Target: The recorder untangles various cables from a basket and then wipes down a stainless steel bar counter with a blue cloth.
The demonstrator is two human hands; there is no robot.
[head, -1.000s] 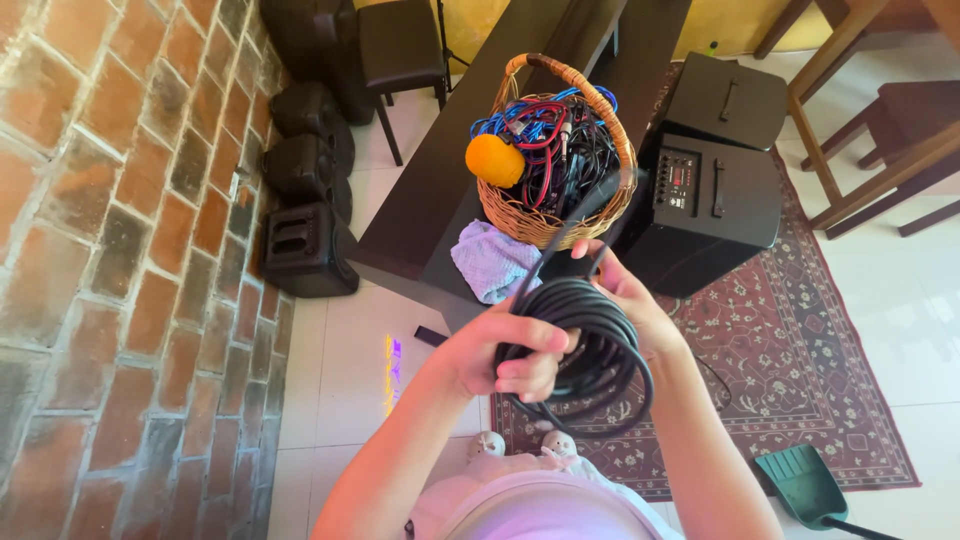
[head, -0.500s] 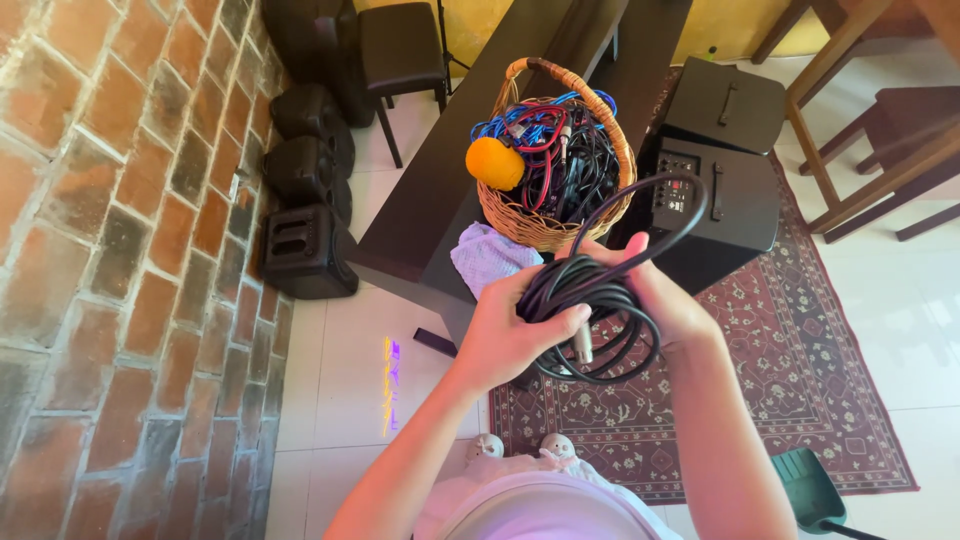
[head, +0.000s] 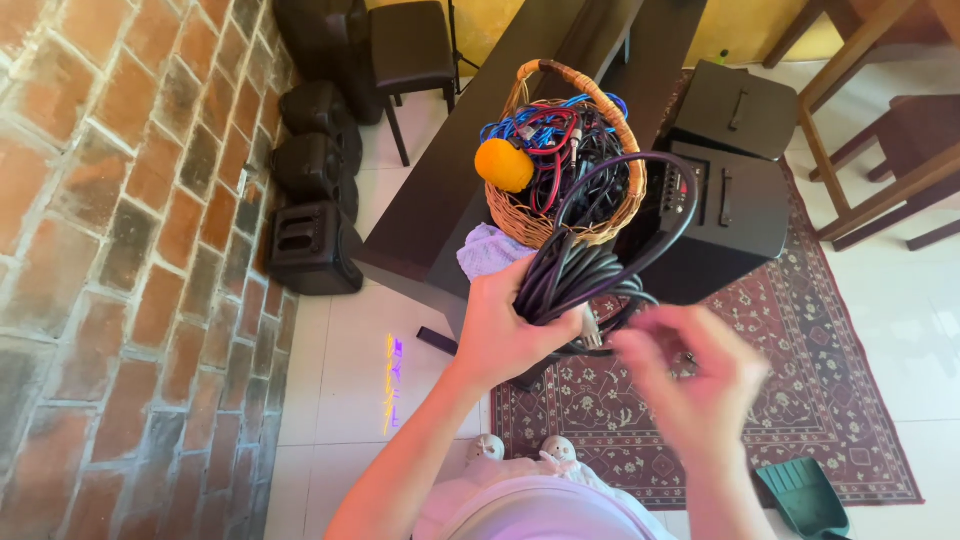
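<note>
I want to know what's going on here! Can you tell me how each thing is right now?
Black cable: coiled, bunched in the left hand, one loop sticking up.
Left hand: closed around the cable.
Right hand: blurred, open, beside the coil.
Basket: upright on the dark table, full of tangled wires.
Orange ball: resting in the basket.

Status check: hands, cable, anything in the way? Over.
Left hand grip shut on coiled black cable. Right hand blurred beside the coil, grip unclear. Wicker basket of cables just ahead on the dark table.
</note>
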